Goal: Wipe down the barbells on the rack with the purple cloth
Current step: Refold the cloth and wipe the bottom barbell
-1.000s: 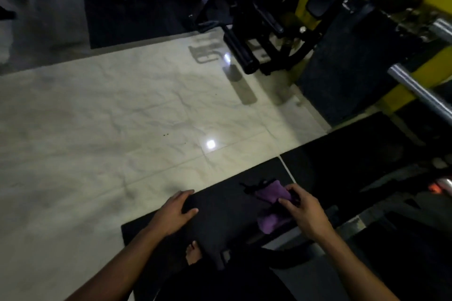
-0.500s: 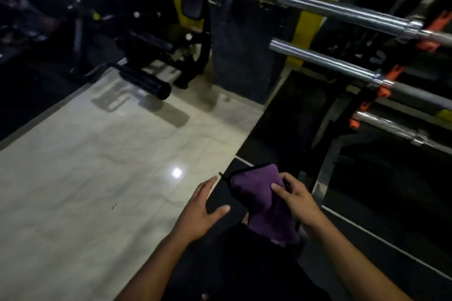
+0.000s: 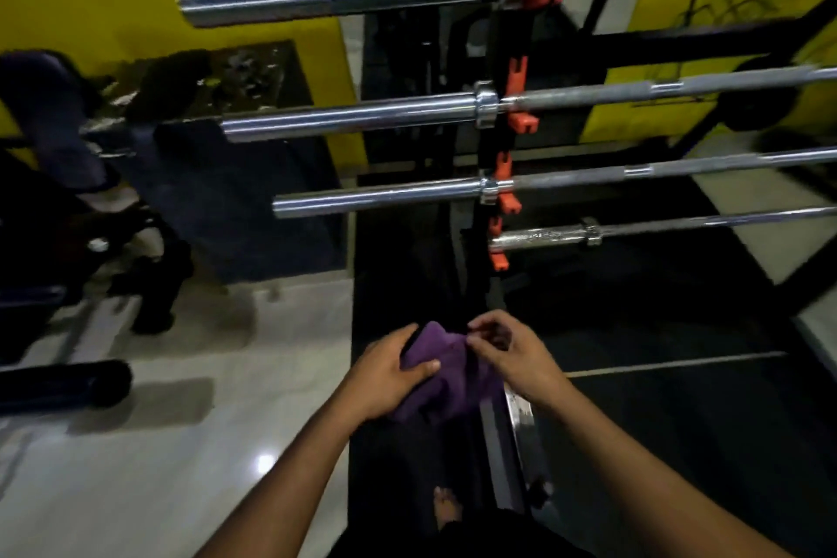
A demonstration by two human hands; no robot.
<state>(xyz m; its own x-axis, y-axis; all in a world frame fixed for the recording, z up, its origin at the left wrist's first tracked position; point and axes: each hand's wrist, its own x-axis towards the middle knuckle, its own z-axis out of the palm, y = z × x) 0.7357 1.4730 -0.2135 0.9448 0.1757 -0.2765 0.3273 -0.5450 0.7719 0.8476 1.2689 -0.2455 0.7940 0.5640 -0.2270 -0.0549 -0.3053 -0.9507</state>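
Head-camera view showed the left hand [image 3: 393, 369] and right hand [image 3: 512, 353] both gripping the bunched purple cloth [image 3: 446, 376] low before the black rack [image 3: 498, 73], well apart from its four chrome steel barbells [image 3: 362, 122], so wiping looked unstarted.
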